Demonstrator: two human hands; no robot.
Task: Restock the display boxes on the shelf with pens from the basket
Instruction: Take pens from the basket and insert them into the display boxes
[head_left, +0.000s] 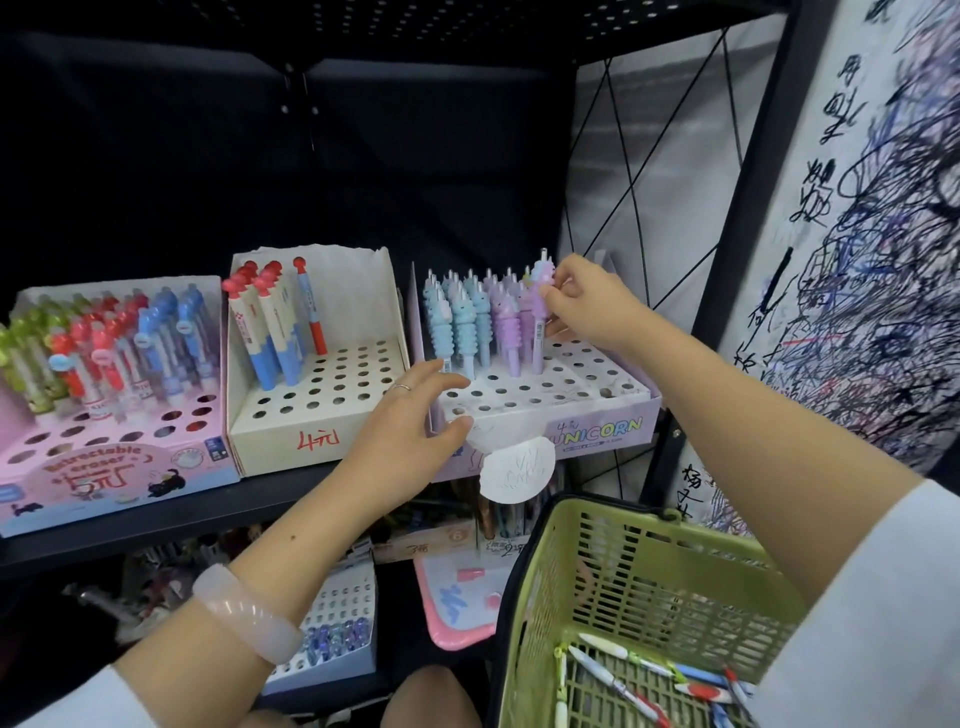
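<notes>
A scribbled test sheet (878, 249) hangs right; a pink whiteboard (457, 603) lies below

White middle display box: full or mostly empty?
Mostly empty. The white cardboard display box holds a few red-capped blue-and-white pens at the back left; most holes show bare.
</notes>
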